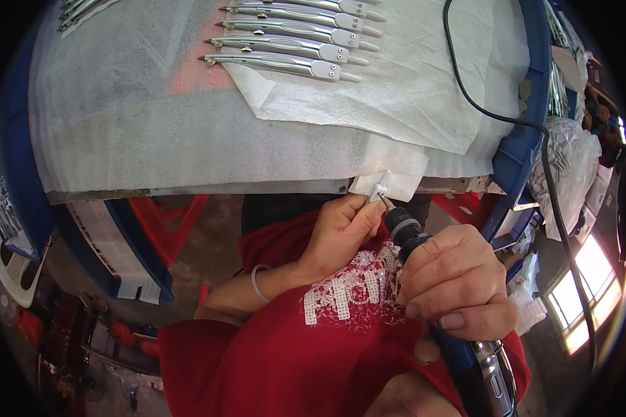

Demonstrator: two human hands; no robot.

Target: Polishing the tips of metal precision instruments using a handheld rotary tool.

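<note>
— two hands meet just under the near edge of the surface [188, 160]. where's the small white piece [378, 190]?

— pinched at the fingertips of the left hand [341, 233], held up against the surface's edge. the fingers are curled tight around it, thumb alongside.

— and the right hand [455, 281]?

— wrapped fully closed round a rotary tool [431, 278], dark blue and black with a ribbed collar. its thin metal tip touches the white piece, just right of the left fingertips.

— what covers the surface?

— white foam sheet, soft and faintly fibrous, with a second white sheet [396, 90] laid over the far right part. a row of silvery drawing compasses [292, 35] lies on it, well apart from the hands, long tapered bodies side by side, points to the left.

— anything else up there?

— a black cable [480, 104] curves across the sheet and drops off the right side past a blue rim.

— and lower down?

— a lap in red cloth, with white sequinned patches [355, 288] near the hands. red metal legs [174, 222] under the surface, bare floor, clutter at the dim left, bright light low on the right.
</note>
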